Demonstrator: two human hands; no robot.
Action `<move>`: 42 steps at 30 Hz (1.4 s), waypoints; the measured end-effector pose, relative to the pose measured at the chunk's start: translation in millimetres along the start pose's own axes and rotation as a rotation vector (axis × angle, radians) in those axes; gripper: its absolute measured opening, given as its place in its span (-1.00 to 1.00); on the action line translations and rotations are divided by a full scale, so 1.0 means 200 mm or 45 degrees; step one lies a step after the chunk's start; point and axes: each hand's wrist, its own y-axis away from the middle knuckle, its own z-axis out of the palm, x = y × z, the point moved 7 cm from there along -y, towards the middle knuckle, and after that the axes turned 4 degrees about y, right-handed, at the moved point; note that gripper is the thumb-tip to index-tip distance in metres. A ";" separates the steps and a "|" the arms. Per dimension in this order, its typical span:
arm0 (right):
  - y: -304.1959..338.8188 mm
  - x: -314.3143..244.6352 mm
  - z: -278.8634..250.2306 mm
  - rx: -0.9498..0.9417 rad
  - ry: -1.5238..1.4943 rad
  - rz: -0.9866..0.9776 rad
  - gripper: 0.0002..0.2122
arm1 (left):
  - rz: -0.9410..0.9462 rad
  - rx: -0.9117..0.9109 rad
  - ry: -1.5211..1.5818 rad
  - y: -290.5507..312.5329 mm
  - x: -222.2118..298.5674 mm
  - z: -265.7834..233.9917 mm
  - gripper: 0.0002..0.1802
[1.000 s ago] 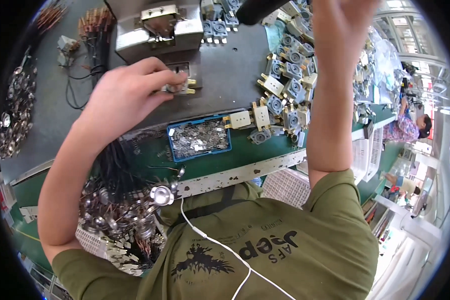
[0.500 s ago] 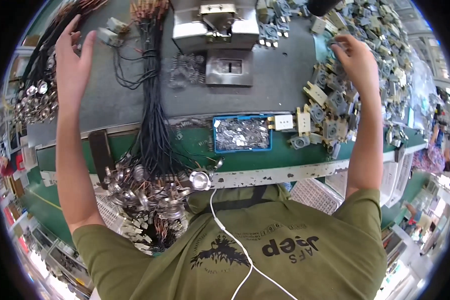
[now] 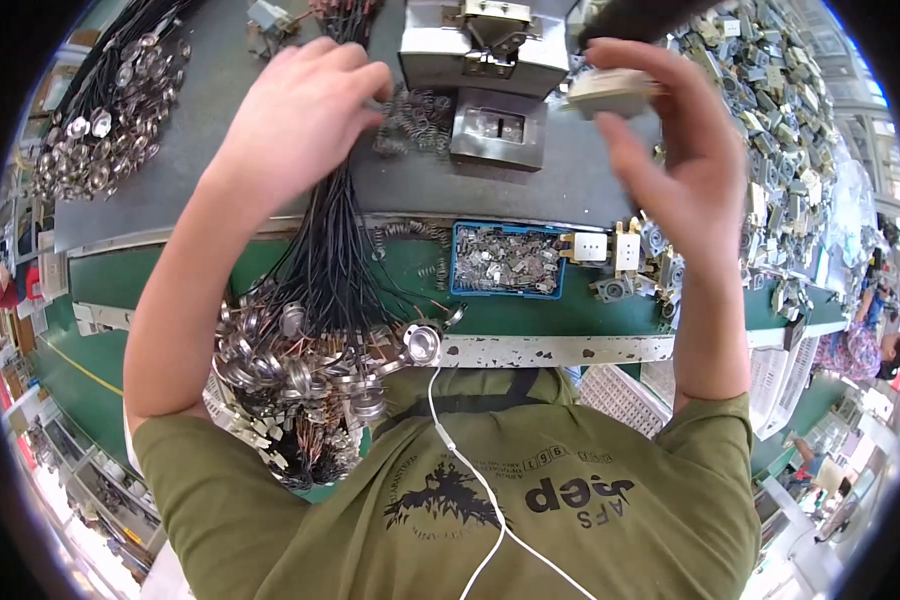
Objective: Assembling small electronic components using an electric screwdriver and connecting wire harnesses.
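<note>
My right hand (image 3: 675,150) is raised over the bench and pinches a small cream plastic part (image 3: 610,92) between thumb and fingertips. My left hand (image 3: 295,115) reaches down with fingers bent toward a small heap of metal springs (image 3: 417,112), next to a grey metal press fixture (image 3: 485,70). I cannot see whether the left fingers hold a spring. A bundle of black wires (image 3: 330,260) runs under the left forearm to a cluster of round metal discs (image 3: 290,370) hanging over the bench edge.
A blue tray (image 3: 505,260) of small metal pieces sits at the front of the green bench. A big pile of cream and metal parts (image 3: 785,150) fills the right side. More wired discs (image 3: 100,110) lie at the far left. Another person (image 3: 860,350) works at the right.
My left hand has swung from the far left in to the springs by the fixture. My right hand has lifted from the parts pile with a cream part.
</note>
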 end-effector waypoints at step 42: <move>0.12 0.06 0.39 0.030 0.635 -0.290 -0.73 | -0.227 0.048 0.777 0.04 -0.23 -0.10 -0.76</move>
